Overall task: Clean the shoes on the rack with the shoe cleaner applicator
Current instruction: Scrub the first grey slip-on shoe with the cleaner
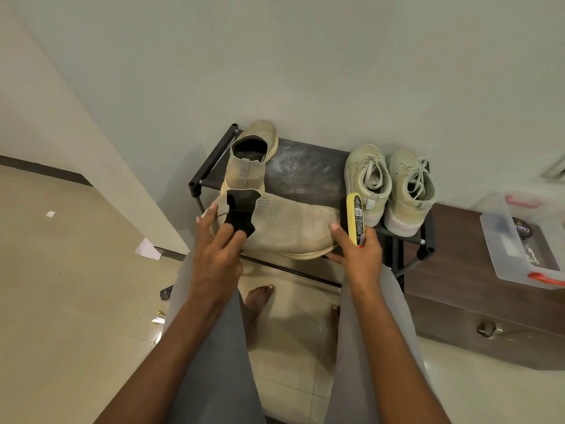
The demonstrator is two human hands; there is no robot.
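A beige knit slip-on shoe (290,224) lies sideways across the front of the black shoe rack (305,169), its toe pointing right. My left hand (218,252) grips its heel, with fingers inside the dark opening. My right hand (359,250) holds the yellow shoe cleaner applicator (355,217) upright, while its thumb and a finger also pinch the shoe's toe. The matching slip-on (249,160) stands at the rack's back left. A pair of pale lace-up sneakers (388,185) sits at the right end.
A brown wooden chest (477,307) stands right of the rack, with a clear plastic box (519,249) on top. Wall runs behind the rack. Bare feet (256,304) stand on the tiled floor below. A remote (166,292) and paper scraps lie on the floor at left.
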